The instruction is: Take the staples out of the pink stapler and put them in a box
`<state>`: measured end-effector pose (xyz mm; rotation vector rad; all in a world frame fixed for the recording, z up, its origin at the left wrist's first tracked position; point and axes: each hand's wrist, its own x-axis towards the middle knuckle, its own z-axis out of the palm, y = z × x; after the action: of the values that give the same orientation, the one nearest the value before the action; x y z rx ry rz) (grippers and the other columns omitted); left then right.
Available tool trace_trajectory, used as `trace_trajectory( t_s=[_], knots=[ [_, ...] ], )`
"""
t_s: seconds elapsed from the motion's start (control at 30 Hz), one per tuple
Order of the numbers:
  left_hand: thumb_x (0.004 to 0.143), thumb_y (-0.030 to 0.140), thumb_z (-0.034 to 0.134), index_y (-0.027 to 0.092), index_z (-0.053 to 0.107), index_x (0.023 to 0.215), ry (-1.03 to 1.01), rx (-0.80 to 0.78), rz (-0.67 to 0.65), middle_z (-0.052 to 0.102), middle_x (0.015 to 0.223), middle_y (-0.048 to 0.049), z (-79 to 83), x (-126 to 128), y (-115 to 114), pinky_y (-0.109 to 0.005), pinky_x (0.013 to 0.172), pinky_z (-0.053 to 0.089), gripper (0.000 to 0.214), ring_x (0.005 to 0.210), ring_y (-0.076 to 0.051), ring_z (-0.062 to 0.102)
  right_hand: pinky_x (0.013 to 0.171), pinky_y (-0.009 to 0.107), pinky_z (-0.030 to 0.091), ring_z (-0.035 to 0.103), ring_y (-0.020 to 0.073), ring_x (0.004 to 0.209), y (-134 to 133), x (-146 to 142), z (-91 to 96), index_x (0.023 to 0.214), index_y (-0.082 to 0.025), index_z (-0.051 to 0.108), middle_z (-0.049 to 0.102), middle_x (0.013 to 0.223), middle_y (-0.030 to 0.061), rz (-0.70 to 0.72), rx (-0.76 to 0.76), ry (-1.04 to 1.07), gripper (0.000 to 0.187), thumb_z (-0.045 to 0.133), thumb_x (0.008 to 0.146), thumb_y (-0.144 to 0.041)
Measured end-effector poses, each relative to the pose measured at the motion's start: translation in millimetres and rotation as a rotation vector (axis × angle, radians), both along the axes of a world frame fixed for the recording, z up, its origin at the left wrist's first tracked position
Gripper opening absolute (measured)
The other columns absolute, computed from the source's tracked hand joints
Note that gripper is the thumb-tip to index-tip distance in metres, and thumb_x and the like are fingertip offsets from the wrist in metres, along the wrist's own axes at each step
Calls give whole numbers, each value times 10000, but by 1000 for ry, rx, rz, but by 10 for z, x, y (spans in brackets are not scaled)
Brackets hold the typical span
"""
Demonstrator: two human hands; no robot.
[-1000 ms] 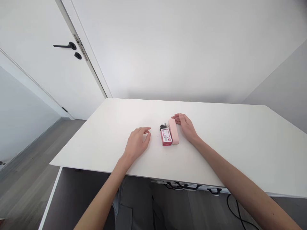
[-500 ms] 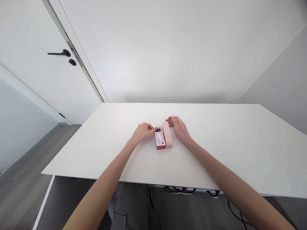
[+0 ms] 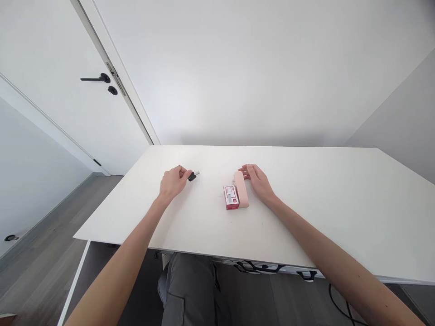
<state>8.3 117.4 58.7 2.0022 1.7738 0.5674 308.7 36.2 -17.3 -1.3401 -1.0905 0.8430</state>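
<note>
My left hand (image 3: pixel 174 182) is closed in a pinch above the left part of the white table. Between thumb and fingers it holds a small black piece with a thin silver metal tip (image 3: pixel 192 176), which points right. My right hand (image 3: pixel 257 181) rests on its side with loosely curved, open fingers, at the far right end of a pink stapler (image 3: pixel 241 190). Its fingertips are close to the stapler; whether they touch cannot be made out. Against the stapler's left side sits a small white and red box (image 3: pixel 231 198) with printing on top.
The white table (image 3: pixel 306 217) meets a white wall (image 3: pixel 238 81) at its back edge. A white door with a black handle (image 3: pixel 97 78) is at the left. Black hooks or handles (image 3: pixel 258 267) sit under the table's front edge, and a black cable (image 3: pixel 341 308) hangs lower right.
My left hand has moved left, away from the box and stapler, taking the small black piece with it. My right hand stays by the stapler. The view has shifted slightly.
</note>
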Motion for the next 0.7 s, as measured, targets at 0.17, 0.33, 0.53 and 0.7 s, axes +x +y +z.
trace_trajectory(
  t_s=[0.17, 0.33, 0.53, 0.7],
  knots=[
    [997, 485, 531, 248, 626, 910, 57, 154, 81, 772, 966, -25, -72, -304, -5, -321, 644, 423, 270, 870, -228, 690, 1000, 451, 558, 712, 253, 1070, -6, 3, -20, 1109, -274, 650, 753, 1246, 77, 2, -6, -10, 500, 451, 1015, -724],
    [1061, 446, 435, 237, 605, 933, 255, 416, 62, 753, 936, -55, -223, -473, -54, -356, 710, 410, 298, 799, -242, 660, 992, 446, 555, 713, 250, 1061, -11, 1, -25, 1112, -276, 650, 750, 1243, 75, 3, -15, -18, 485, 451, 1021, -708],
    [1102, 399, 379, 225, 605, 922, 373, 547, 33, 757, 914, -77, -387, -563, -42, -383, 797, 409, 337, 866, -261, 665, 990, 439, 551, 713, 244, 1056, -20, -3, -7, 1115, -270, 648, 748, 1235, 73, 4, -18, -25, 468, 450, 1029, -686],
    [1109, 420, 379, 220, 616, 938, 373, 570, 30, 755, 902, -88, -454, -594, -7, -392, 798, 405, 354, 866, -270, 664, 987, 444, 552, 713, 246, 1050, -23, -5, 8, 1112, -271, 646, 747, 1236, 76, 4, -18, -27, 469, 454, 1022, -690]
  ],
)
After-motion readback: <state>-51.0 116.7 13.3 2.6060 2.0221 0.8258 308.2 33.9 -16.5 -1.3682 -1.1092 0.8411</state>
